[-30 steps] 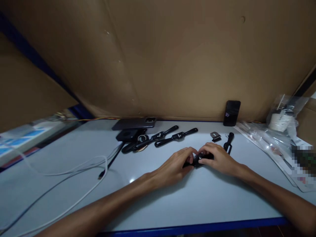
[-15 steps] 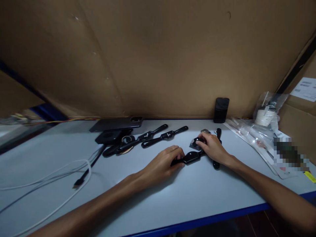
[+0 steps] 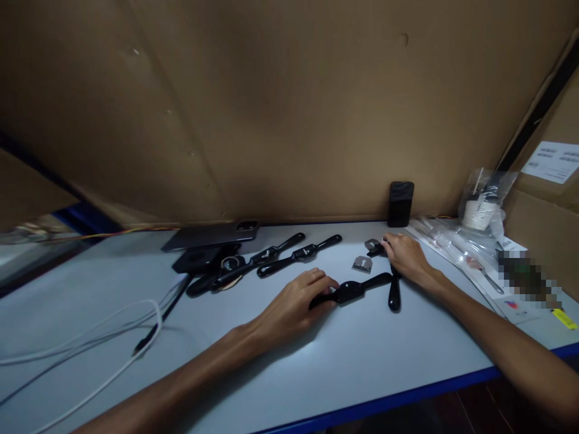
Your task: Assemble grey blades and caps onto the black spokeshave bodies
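My left hand is closed around the left handle of a black spokeshave body, which lies low on the table with its right handle free. My right hand has its fingertips pinched together beside a small dark piece; what sits between them is too small to make out. Beneath that hand lies another black spokeshave, its middle covered. Two grey slotted blades are nearby: a nearer blade lies flat, and a farther blade is partly behind the dark piece.
Two more spokeshaves lie at centre left, beside a dark phone and a ring-shaped roll. White cables loop at the left. A black phone leans on the cardboard wall. Plastic packages lie at the right.
My right hand has moved right and slightly back, away from the nearer blade, uncovering it and the right handle of the held spokeshave. My left hand keeps its grip.
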`<state>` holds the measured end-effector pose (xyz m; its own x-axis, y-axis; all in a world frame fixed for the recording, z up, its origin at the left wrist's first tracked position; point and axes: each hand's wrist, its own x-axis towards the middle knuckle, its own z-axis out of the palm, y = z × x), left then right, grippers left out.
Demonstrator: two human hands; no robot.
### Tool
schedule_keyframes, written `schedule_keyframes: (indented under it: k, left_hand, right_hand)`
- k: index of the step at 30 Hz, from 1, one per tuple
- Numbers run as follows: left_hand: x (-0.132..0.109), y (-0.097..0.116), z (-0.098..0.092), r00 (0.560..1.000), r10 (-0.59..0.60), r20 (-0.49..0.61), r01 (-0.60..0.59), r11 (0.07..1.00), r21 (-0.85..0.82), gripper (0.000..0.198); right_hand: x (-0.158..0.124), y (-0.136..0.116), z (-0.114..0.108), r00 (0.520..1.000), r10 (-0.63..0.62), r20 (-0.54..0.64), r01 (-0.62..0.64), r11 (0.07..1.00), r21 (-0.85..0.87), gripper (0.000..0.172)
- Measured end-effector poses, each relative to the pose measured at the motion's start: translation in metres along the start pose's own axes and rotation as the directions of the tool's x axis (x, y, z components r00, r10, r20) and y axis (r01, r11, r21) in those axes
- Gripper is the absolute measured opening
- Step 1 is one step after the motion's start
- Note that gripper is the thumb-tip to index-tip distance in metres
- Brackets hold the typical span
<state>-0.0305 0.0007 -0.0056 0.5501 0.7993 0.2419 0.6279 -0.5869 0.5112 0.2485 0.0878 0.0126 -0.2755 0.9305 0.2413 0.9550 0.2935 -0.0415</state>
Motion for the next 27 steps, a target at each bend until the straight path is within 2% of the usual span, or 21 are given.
schedule_keyframes:
  k: [5,11,14,16,18,22,27]
  left_hand:
    - [0.001,-0.006,0.001,0.996,-0.066,-0.068,0.066,0.998,-0.003,0.023]
    - [0.005,-0.015,-0.005,0.996,-0.058,-0.069,0.06,0.998,0.033,0.025]
    - [0.008,-0.033,-0.013,0.977,-0.06,-0.206,0.087,0.988,0.124,0.025]
    - [0.01,-0.05,-0.018,0.949,-0.083,-0.303,0.157,0.96,0.23,0.025]
    - [0.012,-0.066,-0.021,0.932,-0.107,-0.347,0.215,0.933,0.289,0.029]
    - [0.013,-0.084,-0.02,0.936,-0.129,-0.327,0.243,0.909,0.338,0.034]
    - [0.013,-0.085,-0.017,0.945,-0.129,-0.3,0.237,0.902,0.361,0.033]
  right_hand:
    - [0.001,0.001,-0.005,0.999,0.008,-0.032,-0.009,0.999,-0.031,0.029]
    - [0.001,0.003,0.001,0.993,-0.096,-0.063,0.096,0.995,-0.004,0.029]
    - [0.001,0.004,0.004,0.99,-0.11,-0.09,0.111,0.994,0.011,0.029]
    - [0.002,0.005,0.004,0.987,-0.099,-0.124,0.103,0.994,0.023,0.03]
    - [0.002,0.005,0.002,0.984,-0.091,-0.155,0.099,0.994,0.044,0.031]
    - [0.002,0.003,0.005,0.981,-0.109,-0.159,0.129,0.984,0.119,0.026]
    - [0.001,0.002,0.012,0.985,-0.102,-0.139,0.129,0.972,0.196,0.021]
